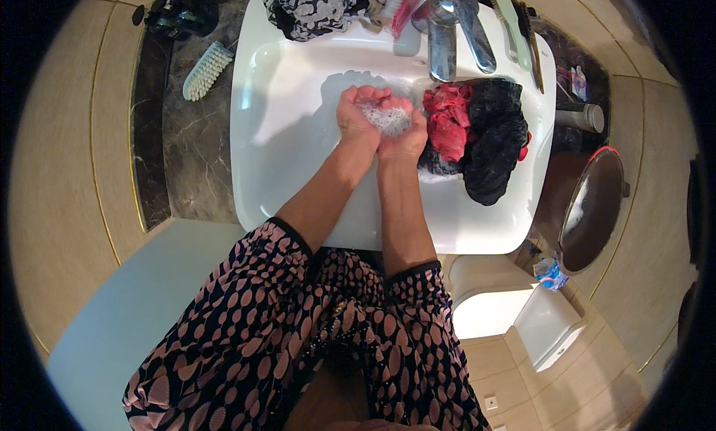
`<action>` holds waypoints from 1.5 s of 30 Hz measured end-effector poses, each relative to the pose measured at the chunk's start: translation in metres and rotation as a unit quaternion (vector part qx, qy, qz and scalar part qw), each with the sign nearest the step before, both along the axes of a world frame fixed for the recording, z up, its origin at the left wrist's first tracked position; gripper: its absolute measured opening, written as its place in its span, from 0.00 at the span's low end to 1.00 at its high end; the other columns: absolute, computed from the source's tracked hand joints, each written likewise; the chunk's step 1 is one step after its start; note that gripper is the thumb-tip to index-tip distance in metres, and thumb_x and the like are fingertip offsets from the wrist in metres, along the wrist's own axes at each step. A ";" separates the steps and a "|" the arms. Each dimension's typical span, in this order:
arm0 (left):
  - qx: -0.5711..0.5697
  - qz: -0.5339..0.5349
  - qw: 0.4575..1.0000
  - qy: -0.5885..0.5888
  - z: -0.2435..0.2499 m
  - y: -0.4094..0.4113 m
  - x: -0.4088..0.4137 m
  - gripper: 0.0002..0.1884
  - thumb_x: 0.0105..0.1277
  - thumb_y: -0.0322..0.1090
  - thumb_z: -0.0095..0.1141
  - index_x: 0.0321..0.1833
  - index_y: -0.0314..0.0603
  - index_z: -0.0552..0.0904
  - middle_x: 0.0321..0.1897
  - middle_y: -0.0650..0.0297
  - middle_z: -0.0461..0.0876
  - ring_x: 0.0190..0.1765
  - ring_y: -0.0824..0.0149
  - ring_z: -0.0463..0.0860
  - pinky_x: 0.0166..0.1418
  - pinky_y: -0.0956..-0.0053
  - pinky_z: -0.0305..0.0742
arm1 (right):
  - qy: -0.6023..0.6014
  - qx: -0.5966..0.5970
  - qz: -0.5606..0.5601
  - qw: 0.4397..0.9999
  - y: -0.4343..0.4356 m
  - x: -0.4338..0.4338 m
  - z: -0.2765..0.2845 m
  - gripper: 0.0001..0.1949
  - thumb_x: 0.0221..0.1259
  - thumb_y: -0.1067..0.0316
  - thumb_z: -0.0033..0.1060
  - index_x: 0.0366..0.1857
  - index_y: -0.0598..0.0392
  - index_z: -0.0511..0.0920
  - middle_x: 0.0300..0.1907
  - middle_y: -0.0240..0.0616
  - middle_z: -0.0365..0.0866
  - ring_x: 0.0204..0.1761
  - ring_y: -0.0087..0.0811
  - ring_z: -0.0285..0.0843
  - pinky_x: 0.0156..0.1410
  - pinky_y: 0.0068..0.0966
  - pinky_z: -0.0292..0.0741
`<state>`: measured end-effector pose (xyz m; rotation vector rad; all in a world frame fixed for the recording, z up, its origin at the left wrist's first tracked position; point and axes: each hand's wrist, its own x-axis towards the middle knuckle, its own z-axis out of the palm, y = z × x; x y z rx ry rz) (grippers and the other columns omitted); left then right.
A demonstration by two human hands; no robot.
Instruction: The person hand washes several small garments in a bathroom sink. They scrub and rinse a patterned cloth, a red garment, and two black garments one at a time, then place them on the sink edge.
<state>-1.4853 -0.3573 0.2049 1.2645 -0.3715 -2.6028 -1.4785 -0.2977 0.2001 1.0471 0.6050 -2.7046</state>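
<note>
My left hand (358, 120) and my right hand (405, 143) are cupped side by side over the white washbasin (291, 168). White soap suds (387, 119) fill the hollow between the palms, and the fingers curl up around them. Just right of my right hand, a wet heap lies in the basin: a red cloth (448, 120) and a black cloth (495, 140), with some foam under it. The chrome faucet (443, 45) stands at the basin's far rim, beyond my hands. I cannot tell whether water is running.
A black-and-white patterned cloth (313, 9) and a pink brush (407, 9) rest on the far rim. A pale green brush (512, 28) lies right of the faucet. Another scrub brush (207, 72) sits on the dark marble counter (196, 157). A brown bucket (593, 213) holding suds stands right.
</note>
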 end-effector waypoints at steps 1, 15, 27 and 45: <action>0.004 0.008 1.000 0.005 0.006 0.003 0.001 0.15 0.60 0.42 0.42 0.24 0.36 0.73 0.24 0.52 0.78 0.34 0.52 0.79 0.43 0.61 0.74 | 0.003 -0.007 -0.004 1.000 0.002 -0.001 0.007 0.15 0.60 0.56 0.38 0.31 0.58 0.72 0.31 0.43 0.75 0.37 0.39 0.72 0.49 0.36 0.71; 0.009 -0.079 0.991 0.111 0.138 0.165 -0.032 0.13 0.58 0.41 0.43 0.26 0.38 0.74 0.25 0.52 0.79 0.28 0.57 0.77 0.40 0.62 0.76 | 0.161 0.090 -0.063 0.981 0.158 -0.019 0.132 0.17 0.65 0.56 0.36 0.36 0.57 0.75 0.35 0.40 0.76 0.42 0.37 0.71 0.55 0.36 0.68; -0.609 -0.320 0.666 0.286 0.140 0.311 -0.022 0.17 0.59 0.33 0.52 0.50 0.30 0.75 0.47 0.48 0.78 0.49 0.54 0.79 0.54 0.66 0.73 | 0.087 0.542 -0.004 0.836 0.356 -0.024 0.144 0.17 0.65 0.63 0.45 0.51 0.65 0.73 0.47 0.44 0.77 0.50 0.33 0.75 0.56 0.25 0.71; -0.359 0.039 0.930 -0.065 -0.021 -0.027 0.009 0.14 0.60 0.38 0.46 0.38 0.36 0.80 0.34 0.61 0.81 0.37 0.66 0.79 0.43 0.73 0.72 | 0.188 0.549 0.082 0.810 0.012 -0.006 -0.018 0.16 0.64 0.63 0.47 0.48 0.64 0.74 0.46 0.44 0.78 0.49 0.34 0.74 0.56 0.27 0.69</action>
